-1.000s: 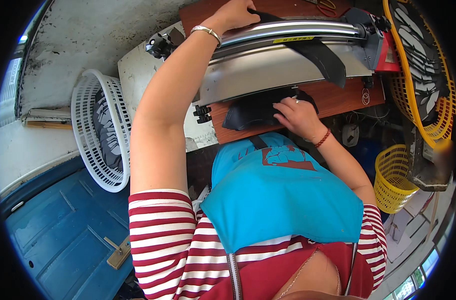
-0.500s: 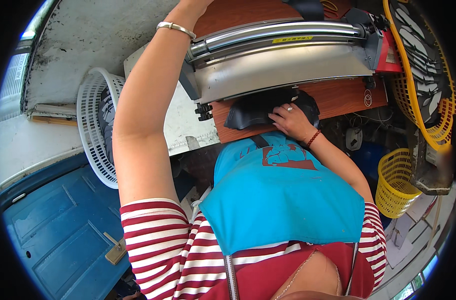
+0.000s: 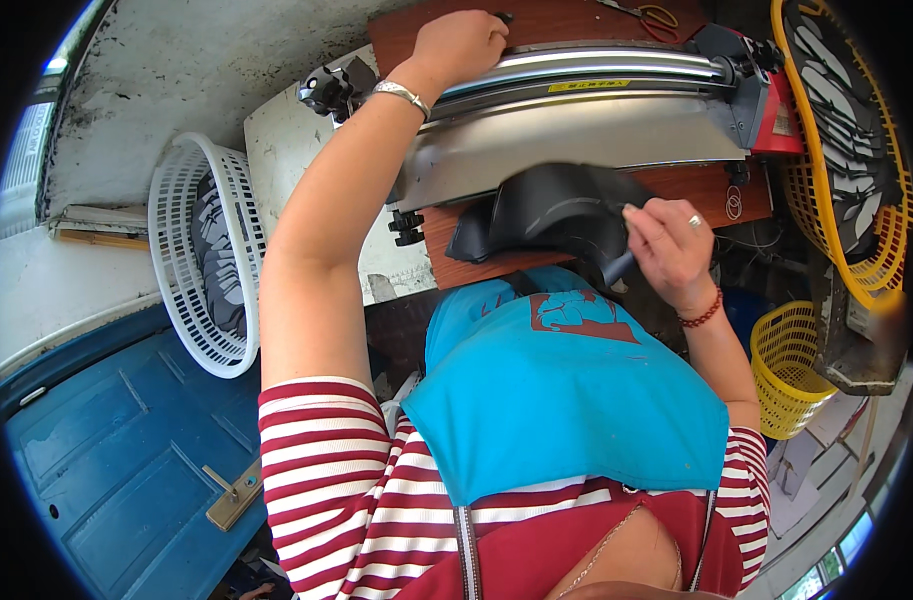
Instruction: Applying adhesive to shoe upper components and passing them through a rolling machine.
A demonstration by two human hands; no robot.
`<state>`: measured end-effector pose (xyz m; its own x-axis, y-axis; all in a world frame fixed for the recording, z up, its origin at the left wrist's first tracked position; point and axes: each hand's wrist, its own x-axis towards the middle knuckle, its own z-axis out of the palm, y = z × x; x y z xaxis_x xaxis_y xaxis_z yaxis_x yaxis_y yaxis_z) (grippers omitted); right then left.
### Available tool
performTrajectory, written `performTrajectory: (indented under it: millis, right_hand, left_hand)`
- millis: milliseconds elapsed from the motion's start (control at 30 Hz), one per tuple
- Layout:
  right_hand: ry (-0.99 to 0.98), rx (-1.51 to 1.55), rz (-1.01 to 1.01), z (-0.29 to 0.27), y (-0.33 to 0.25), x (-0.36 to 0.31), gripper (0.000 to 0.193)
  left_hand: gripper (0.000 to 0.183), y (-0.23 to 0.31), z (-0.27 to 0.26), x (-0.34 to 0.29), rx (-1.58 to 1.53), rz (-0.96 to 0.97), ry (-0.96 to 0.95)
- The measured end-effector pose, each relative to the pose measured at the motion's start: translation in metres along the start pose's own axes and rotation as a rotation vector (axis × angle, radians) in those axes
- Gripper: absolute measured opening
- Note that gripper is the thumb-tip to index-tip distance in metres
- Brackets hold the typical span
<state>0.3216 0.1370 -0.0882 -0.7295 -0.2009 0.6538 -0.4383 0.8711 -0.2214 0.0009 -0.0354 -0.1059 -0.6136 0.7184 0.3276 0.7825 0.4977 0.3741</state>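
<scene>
My right hand (image 3: 673, 250) pinches the edge of a curved black sheet piece (image 3: 561, 200) between thumb and fingers, lifted in front of the roller machine (image 3: 576, 130). The piece is bent, with a pale line along it. Under it, more black pieces (image 3: 468, 238) lie on the brown board (image 3: 476, 268). Beyond the machine's left end, my left hand (image 3: 463, 45) is curled closed over the far side of the steel roller (image 3: 616, 62). A small dark thing shows at its fingertips; I cannot make out what it is.
A white basket (image 3: 171, 240) of dark cut pieces stands at left. At right are a yellow basket (image 3: 791, 110) holding grey-and-black pieces and a lower yellow basket (image 3: 786, 375). Orange-handled scissors (image 3: 658, 18) lie behind the machine. A blue door (image 3: 126, 450) is at lower left.
My left hand has come down and right, from the top edge to behind the roller. My right hand has moved right and lifted a black piece off the ones on the board.
</scene>
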Motion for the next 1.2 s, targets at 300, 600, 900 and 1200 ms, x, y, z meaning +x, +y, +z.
performTrajectory:
  millis: [300,600,900,1200]
  right_hand:
    - [-0.019,-0.055,0.092,0.065,0.018,0.032,0.023]
    - [-0.423,0.046,0.081,0.139,-0.001,-0.097,0.028]
    - [-0.145,0.197,0.093,0.028,-0.015,-0.033,0.024]
    - [-0.037,-0.141,0.195,0.044,0.045,0.023,0.024]
  left_hand:
    - [0.059,0.011,0.012,0.014,-0.038,-0.247,-0.505]
    - [0.023,0.032,-0.037,0.034,-0.391,-0.334,-0.226]
    - [0.046,0.021,-0.082,0.031,-0.676,-0.412,0.164]
    - [0.032,-0.004,0.003,0.016,0.103,-0.037,-0.443]
